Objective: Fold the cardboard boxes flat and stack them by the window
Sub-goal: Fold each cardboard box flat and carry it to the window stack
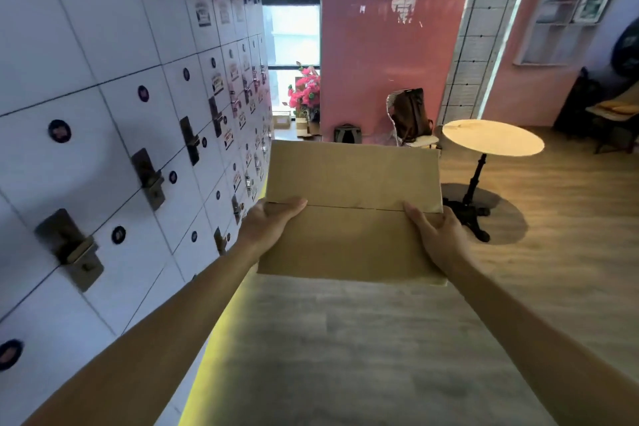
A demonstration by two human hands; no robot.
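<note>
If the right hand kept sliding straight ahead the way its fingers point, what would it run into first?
The right hand grips the flattened cardboard box, fingers pointing up-left across its top face. Going on, it would only slide over that cardboard. Beyond the far edge, the bag on the floor looks nearest in line, though depth is unclear.

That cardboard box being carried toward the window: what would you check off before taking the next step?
1. Cardboard box folded flat: ok, it looks like a flat panel.
2. Left hand grips its left edge: ok.
3. Right hand grips its right edge: ok.
4. Floor just ahead, under the box: cannot tell, the box hides it.
5. Clearance from the round table on the right: ok, it stands off to the side.
6. Room by the window: cannot tell; pink flowers and cardboard pieces sit there.
</note>
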